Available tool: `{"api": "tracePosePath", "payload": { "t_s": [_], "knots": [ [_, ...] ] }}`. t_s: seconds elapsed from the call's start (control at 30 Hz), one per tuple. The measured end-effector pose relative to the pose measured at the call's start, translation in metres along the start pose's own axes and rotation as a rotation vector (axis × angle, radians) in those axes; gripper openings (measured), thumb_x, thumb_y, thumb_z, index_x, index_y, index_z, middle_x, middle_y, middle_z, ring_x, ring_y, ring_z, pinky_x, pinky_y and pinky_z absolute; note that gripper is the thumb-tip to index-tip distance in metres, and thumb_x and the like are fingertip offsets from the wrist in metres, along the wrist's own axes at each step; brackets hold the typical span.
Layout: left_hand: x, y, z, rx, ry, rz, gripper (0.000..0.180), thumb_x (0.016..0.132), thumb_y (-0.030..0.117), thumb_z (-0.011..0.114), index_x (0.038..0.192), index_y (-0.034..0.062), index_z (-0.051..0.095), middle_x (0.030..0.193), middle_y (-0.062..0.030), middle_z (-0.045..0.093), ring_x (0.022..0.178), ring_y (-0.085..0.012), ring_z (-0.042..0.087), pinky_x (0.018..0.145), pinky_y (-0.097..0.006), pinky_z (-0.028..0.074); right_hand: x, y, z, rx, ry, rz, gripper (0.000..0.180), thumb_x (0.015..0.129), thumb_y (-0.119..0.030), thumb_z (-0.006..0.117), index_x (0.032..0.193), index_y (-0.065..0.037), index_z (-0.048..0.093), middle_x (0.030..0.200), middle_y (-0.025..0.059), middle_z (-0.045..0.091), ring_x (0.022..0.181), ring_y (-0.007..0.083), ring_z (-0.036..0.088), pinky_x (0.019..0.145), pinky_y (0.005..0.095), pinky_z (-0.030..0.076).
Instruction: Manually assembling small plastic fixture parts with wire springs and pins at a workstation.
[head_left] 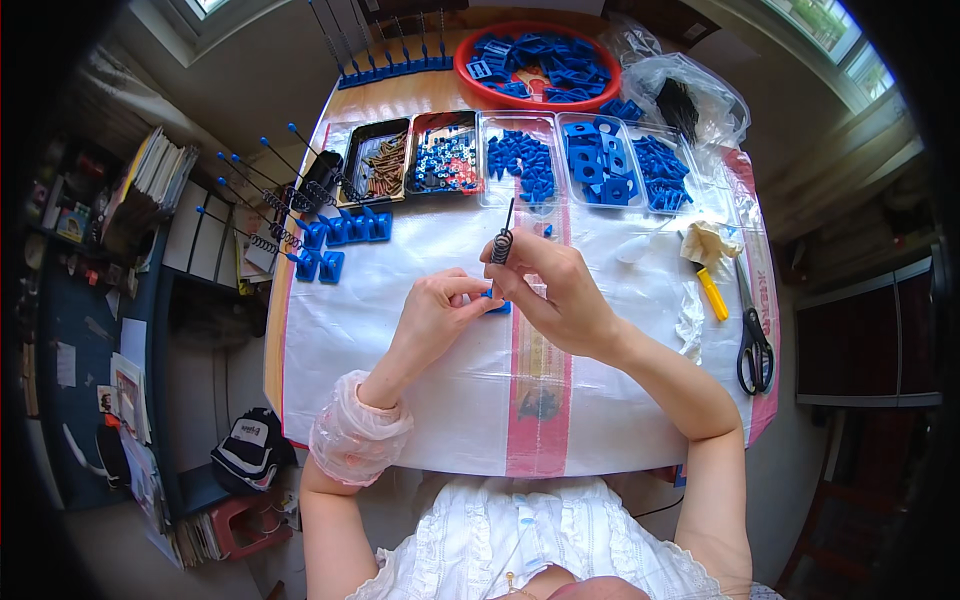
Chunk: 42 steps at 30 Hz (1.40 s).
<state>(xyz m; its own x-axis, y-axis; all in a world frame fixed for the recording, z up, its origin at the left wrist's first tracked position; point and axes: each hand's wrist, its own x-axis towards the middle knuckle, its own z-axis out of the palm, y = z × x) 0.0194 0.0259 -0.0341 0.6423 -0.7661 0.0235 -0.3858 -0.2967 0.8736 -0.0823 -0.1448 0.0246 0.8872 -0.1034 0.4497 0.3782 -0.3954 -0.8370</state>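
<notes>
Over the middle of the table my two hands meet. My left hand pinches a small blue plastic base, mostly hidden by the fingers. My right hand grips a black coil spring with a thin straight rod end pointing up and away from me. Its lower end is at the blue base; whether it sits in it is hidden by the fingertips. Just beyond my right hand lies a small loose blue part. Blue bases stand in a group to the left, some with springs and ball-tipped rods.
Across the table stand trays of screws, nuts and blue plastic parts. Behind them are a red basin of blue pieces and a row of finished-looking rods. At right lie a yellow-handled cutter and black-handled scissors.
</notes>
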Motion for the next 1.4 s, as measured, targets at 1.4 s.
{"api": "tracePosePath", "payload": {
  "t_s": [1.4],
  "knots": [
    [-0.002, 0.034, -0.014, 0.180, 0.133, 0.182, 0.036, 0.078, 0.017, 0.089, 0.112, 0.0114, 0.079, 0.083, -0.0021, 0.066, 0.062, -0.0104, 0.048, 0.058, -0.027, 0.044, -0.058, -0.055, -0.088, 0.091, 0.264, 0.063, 0.011, 0.103, -0.001, 0.058, 0.113, 0.002, 0.060, 0.096, 0.0076, 0.069, 0.080, 0.0103, 0.068, 0.072, 0.0243, 0.055]
  ]
}}
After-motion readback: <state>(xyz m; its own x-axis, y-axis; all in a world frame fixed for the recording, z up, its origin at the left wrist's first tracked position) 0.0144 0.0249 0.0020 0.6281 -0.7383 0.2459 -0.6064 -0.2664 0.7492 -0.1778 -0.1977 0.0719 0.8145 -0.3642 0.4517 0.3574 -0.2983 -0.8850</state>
